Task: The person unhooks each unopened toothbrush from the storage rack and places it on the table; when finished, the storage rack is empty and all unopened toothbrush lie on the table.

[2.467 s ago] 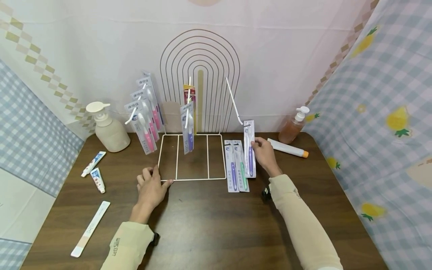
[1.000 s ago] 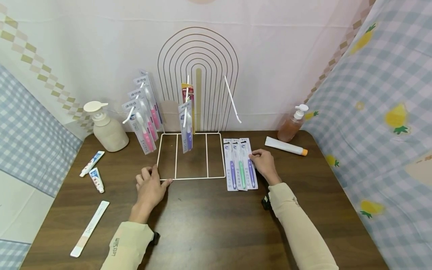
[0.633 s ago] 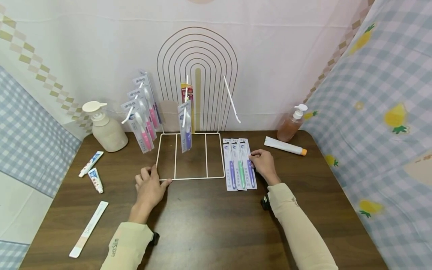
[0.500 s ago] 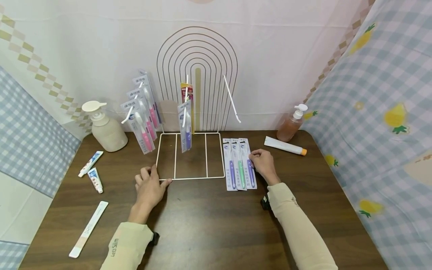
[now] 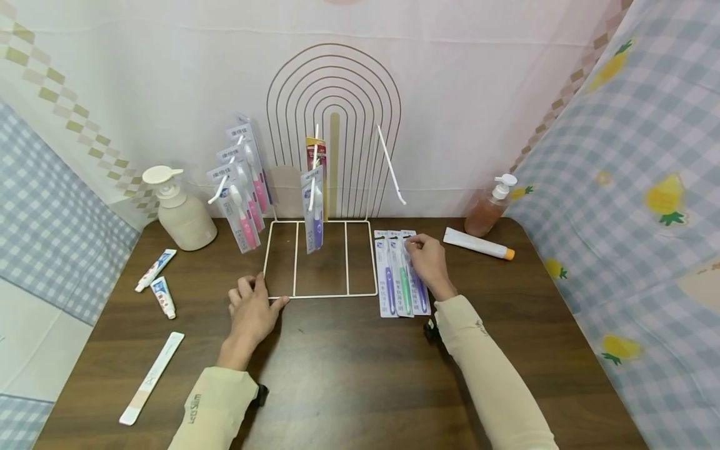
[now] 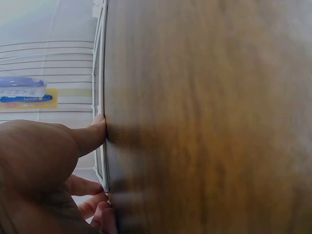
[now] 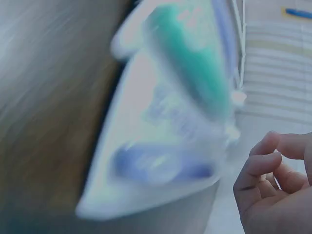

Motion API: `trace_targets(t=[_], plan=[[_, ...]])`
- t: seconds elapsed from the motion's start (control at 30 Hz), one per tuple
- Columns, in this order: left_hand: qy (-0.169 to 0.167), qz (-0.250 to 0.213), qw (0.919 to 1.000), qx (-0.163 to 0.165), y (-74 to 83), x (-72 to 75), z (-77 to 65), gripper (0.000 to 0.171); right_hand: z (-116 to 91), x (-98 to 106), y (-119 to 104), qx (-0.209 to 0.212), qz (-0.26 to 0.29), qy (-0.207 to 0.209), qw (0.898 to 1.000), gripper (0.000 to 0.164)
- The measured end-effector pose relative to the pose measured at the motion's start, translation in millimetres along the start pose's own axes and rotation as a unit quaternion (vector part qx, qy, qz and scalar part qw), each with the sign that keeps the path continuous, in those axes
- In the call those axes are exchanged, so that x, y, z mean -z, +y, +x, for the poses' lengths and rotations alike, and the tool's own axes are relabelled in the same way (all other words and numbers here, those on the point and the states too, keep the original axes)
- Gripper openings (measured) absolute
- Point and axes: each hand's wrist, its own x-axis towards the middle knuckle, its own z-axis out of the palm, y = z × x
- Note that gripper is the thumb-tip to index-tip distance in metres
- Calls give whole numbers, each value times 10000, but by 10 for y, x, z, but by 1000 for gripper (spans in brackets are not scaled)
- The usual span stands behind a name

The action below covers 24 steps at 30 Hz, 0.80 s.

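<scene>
A white wire rack (image 5: 326,295) stands at the back of the brown table (image 5: 349,375). Toothbrush packs hang on its left hook (image 5: 242,187) and middle hook (image 5: 313,212); the right hook (image 5: 390,165) is bare. My left hand (image 5: 253,309) lies flat by the rack's front left corner, and its thumb (image 6: 92,134) touches the base wire (image 6: 100,97). Three toothbrush packs (image 5: 400,275) lie side by side to the right of the rack. My right hand (image 5: 425,262) rests over their upper ends. In the blurred right wrist view its fingers (image 7: 263,170) are loosely curled and hold nothing.
A cream pump bottle (image 5: 180,215) stands back left, a brown pump bottle (image 5: 486,209) back right. A white tube with an orange cap (image 5: 478,245) lies near my right hand. Two small toothpaste tubes (image 5: 154,272) and a long flat pack (image 5: 150,380) lie left.
My right hand laid the purple-brush pack flat beside the other two, then slid up and left onto the packs' top ends. The left hand stayed put.
</scene>
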Motion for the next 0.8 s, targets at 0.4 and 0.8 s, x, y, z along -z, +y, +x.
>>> trace_targets(t=[0.4,0.8], plan=[[38,-44,10000,-28,-41,28,37,88,229,-342,-474,1464,504,-565,9863,28],[192,-66,9998,-64,0,-16,-14,87,-21,-488,-1262,2032,643,-1348,9677,41]])
